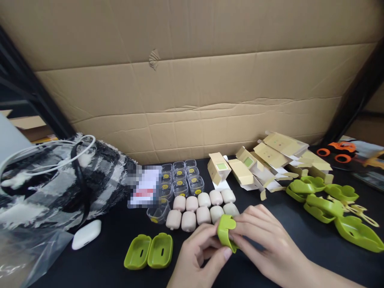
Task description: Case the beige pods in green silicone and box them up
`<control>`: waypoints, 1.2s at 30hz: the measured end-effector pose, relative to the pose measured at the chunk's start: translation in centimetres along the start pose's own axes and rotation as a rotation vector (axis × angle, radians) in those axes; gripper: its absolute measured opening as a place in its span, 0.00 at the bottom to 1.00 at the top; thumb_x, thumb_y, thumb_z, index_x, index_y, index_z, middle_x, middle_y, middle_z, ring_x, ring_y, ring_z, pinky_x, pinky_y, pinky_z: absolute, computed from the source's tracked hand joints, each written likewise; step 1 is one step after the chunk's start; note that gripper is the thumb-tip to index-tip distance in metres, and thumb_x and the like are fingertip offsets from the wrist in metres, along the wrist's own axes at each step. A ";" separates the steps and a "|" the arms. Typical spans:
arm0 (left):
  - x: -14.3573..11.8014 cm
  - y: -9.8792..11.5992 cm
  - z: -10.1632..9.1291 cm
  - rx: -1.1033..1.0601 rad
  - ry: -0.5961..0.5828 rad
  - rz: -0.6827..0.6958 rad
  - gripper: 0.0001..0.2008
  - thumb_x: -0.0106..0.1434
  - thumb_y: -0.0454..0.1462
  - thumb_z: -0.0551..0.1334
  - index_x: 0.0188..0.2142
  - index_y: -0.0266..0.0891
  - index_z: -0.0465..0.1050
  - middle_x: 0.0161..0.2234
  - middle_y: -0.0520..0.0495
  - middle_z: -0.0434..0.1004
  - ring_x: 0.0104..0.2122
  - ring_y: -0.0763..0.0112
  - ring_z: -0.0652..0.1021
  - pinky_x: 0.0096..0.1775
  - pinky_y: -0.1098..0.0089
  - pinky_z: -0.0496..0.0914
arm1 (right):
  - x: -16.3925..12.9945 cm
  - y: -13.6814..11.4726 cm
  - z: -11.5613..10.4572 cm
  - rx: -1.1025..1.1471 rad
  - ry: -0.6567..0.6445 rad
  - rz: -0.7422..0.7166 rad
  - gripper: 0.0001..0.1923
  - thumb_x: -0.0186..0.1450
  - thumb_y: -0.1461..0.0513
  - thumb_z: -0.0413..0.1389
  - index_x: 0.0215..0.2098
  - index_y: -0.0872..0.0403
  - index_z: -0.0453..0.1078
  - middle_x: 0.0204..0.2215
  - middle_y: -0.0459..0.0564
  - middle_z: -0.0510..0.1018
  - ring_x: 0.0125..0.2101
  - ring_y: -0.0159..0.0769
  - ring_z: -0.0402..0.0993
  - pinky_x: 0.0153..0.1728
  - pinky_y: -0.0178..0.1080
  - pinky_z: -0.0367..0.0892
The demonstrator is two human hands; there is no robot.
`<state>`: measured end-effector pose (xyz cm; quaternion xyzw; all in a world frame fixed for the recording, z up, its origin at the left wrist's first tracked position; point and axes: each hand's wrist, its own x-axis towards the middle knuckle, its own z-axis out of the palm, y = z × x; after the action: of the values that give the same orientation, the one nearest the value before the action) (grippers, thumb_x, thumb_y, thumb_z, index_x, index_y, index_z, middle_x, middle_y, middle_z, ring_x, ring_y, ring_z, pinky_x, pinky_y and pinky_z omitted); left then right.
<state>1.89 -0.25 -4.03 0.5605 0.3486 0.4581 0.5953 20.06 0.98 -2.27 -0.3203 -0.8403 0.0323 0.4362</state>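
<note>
Both hands meet low in the middle of the black table, gripping one small green silicone case piece (pixel 225 232). My left hand (pixel 198 256) pinches it from below and the left, thumb on its lower edge. My right hand (pixel 264 240) covers its right side with the fingers curled over it. Just behind the hands lie two rows of pale pink and grey rounded cases (pixel 201 210). A pair of joined green case halves (pixel 149 251) lies open to the left of my left hand.
Several clear plastic cups with yellow stickers (pixel 183 179) stand behind the pale cases. Small tan cardboard boxes (pixel 270 158) lie at the back right, green case parts (pixel 327 202) to the right. A white earbud case (pixel 86 234) and a black-and-white bag (pixel 60 180) sit left. Cardboard wall (pixel 192 88) behind.
</note>
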 end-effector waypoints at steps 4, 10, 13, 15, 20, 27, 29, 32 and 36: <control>0.2 0.8 0.0 -0.012 -0.064 -0.021 0.13 0.59 0.42 0.65 0.43 0.41 0.79 0.38 0.47 0.72 0.35 0.69 0.77 0.41 0.69 0.74 | 0.1 -0.1 -0.5 0.001 0.003 0.002 0.08 0.63 0.71 0.55 0.32 0.52 0.70 0.27 0.44 0.76 0.26 0.31 0.67 0.29 0.36 0.60; 0.2 1.7 -0.3 -0.091 -0.007 -0.142 0.14 0.56 0.46 0.67 0.34 0.37 0.77 0.30 0.49 0.77 0.26 0.74 0.78 0.33 0.72 0.74 | 0.8 -0.8 -1.8 0.124 -0.052 0.064 0.09 0.64 0.71 0.54 0.33 0.51 0.71 0.26 0.44 0.76 0.26 0.32 0.70 0.29 0.36 0.65; 0.0 1.3 -0.4 0.014 -0.035 -0.104 0.17 0.57 0.48 0.66 0.27 0.35 0.70 0.24 0.53 0.72 0.21 0.79 0.74 0.26 0.77 0.69 | 1.3 -1.4 -2.4 0.162 -0.119 0.064 0.09 0.64 0.71 0.55 0.32 0.50 0.71 0.25 0.43 0.77 0.25 0.31 0.72 0.28 0.35 0.68; 0.0 1.2 -0.4 0.035 -0.069 -0.102 0.19 0.58 0.50 0.65 0.28 0.36 0.66 0.23 0.54 0.70 0.19 0.81 0.72 0.25 0.77 0.68 | 1.5 -1.6 -3.0 0.196 -0.158 0.062 0.09 0.63 0.70 0.56 0.32 0.50 0.72 0.26 0.43 0.78 0.26 0.31 0.74 0.29 0.33 0.71; 0.1 1.4 -0.3 -0.169 -0.150 -0.195 0.23 0.54 0.53 0.67 0.28 0.40 0.57 0.22 0.54 0.71 0.20 0.79 0.73 0.25 0.75 0.69 | 1.1 -1.1 -4.1 0.090 -0.058 -0.009 0.22 0.61 0.60 0.61 0.53 0.49 0.66 0.46 0.53 0.77 0.44 0.38 0.77 0.43 0.32 0.75; 0.6 -0.1 -0.2 -0.241 -0.135 -0.150 0.19 0.50 0.39 0.71 0.24 0.40 0.58 0.22 0.58 0.64 0.23 0.80 0.71 0.28 0.79 0.65 | 1.3 -1.3 -2.9 0.125 -0.312 -0.035 0.35 0.52 0.65 0.69 0.55 0.46 0.63 0.46 0.45 0.79 0.45 0.33 0.77 0.47 0.28 0.71; 1.0 -1.0 -0.3 -0.264 -0.151 -0.187 0.18 0.48 0.39 0.69 0.23 0.40 0.58 0.18 0.59 0.64 0.17 0.80 0.70 0.20 0.80 0.64 | 1.6 -1.6 -2.8 0.159 -0.288 -0.001 0.29 0.53 0.64 0.69 0.50 0.46 0.66 0.42 0.43 0.80 0.41 0.32 0.78 0.43 0.28 0.73; 1.2 -1.6 -0.3 -0.276 -0.153 -0.236 0.16 0.46 0.36 0.67 0.20 0.41 0.56 0.15 0.60 0.65 0.12 0.82 0.66 0.14 0.81 0.59 | 1.7 -1.7 -3.0 0.173 -0.256 0.019 0.26 0.53 0.65 0.69 0.47 0.48 0.66 0.37 0.43 0.81 0.36 0.32 0.79 0.39 0.29 0.74; 0.8 -0.7 -0.4 -0.268 -0.107 -0.269 0.13 0.43 0.27 0.61 0.18 0.39 0.55 0.18 0.60 0.65 0.15 0.86 0.65 0.18 0.83 0.59 | 0.7 -1.5 -2.7 0.182 -0.291 0.060 0.25 0.53 0.64 0.69 0.45 0.48 0.65 0.36 0.44 0.80 0.35 0.33 0.78 0.38 0.31 0.73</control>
<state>1.90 0.65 -4.72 0.4483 0.3242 0.3862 0.7381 21.05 -0.42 0.38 -0.2963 -0.8782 0.1675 0.3360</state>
